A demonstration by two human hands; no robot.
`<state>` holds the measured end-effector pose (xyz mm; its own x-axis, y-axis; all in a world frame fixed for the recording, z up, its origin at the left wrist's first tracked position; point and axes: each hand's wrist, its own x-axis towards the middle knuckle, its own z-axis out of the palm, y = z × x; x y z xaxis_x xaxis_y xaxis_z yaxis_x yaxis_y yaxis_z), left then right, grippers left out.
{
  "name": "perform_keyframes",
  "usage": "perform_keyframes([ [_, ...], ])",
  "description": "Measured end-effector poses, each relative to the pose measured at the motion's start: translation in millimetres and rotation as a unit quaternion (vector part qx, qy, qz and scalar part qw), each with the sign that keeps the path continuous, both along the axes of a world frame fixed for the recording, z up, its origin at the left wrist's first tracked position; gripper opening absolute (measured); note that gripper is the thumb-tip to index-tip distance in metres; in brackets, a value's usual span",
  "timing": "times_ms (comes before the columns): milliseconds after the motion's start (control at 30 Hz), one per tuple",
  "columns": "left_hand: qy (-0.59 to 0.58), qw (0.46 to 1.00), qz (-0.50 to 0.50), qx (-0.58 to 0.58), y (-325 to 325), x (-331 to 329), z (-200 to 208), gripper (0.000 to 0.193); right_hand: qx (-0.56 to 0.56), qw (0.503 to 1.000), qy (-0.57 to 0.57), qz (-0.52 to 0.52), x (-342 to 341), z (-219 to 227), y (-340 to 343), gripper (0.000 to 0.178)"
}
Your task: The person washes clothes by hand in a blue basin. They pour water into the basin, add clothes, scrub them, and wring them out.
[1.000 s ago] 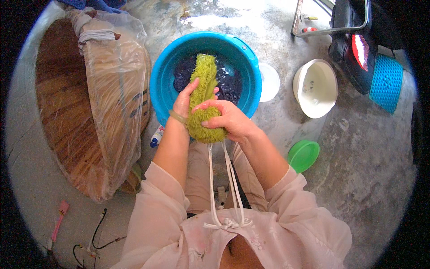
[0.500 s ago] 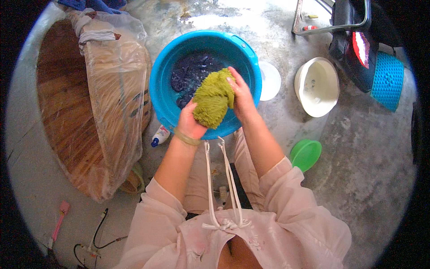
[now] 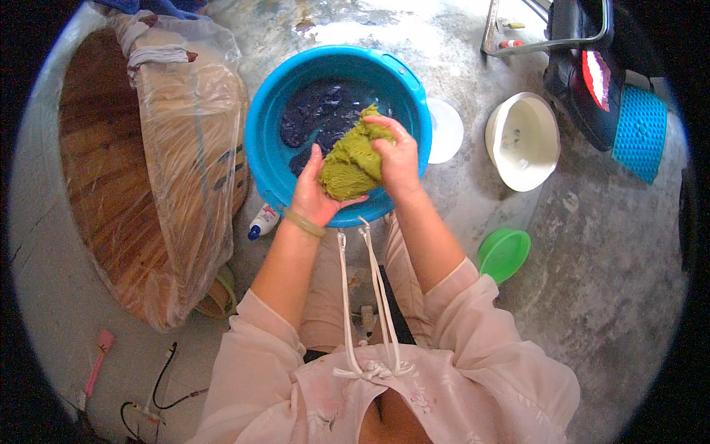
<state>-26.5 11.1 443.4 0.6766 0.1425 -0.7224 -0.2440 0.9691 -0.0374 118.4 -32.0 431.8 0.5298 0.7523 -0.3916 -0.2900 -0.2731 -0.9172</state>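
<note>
Over the blue basin (image 3: 260, 81), a shaggy olive-green cloth (image 3: 349, 169) is bunched between my two hands. My right hand (image 3: 399, 157) is closed on its right end, fingers curled over the top. My left hand (image 3: 316, 194), with a pale bangle at the wrist, cups the lower left end, thumb up one side and fingers stretched beneath it. In the basin, dark wet fabric (image 3: 318, 111) lies in liquid at the left and back.
A white bottle with a blue cap (image 3: 264, 220) lies by the basin's near left. Right of it are a white lid (image 3: 445, 132), a cream basin (image 3: 523, 142) and a green bowl (image 3: 504, 255). A plastic-wrapped round wooden board (image 3: 111, 170) leans at left; a blue textured basket (image 3: 640, 135) is far right.
The cloth has been turned and squeezed into a tighter bunch. My right fingers have curled further over it, while my left hand has opened out and slid beneath it.
</note>
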Motion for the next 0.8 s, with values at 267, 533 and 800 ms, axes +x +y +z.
perform_keyframes([
  [267,-0.049,0.988,0.139,0.039,-3,-2,-26,0.044,0.043,0.851,-0.456,0.258,-48,48,-12,0.058],
  [533,-0.014,0.984,0.142,0.11,-10,0,-31,0.033,0.034,0.867,-0.461,0.186,-58,34,-14,0.056],
  [800,0.164,0.963,0.111,0.181,-6,18,-21,0.021,-0.034,0.907,-0.403,0.121,-49,20,9,0.026],
])
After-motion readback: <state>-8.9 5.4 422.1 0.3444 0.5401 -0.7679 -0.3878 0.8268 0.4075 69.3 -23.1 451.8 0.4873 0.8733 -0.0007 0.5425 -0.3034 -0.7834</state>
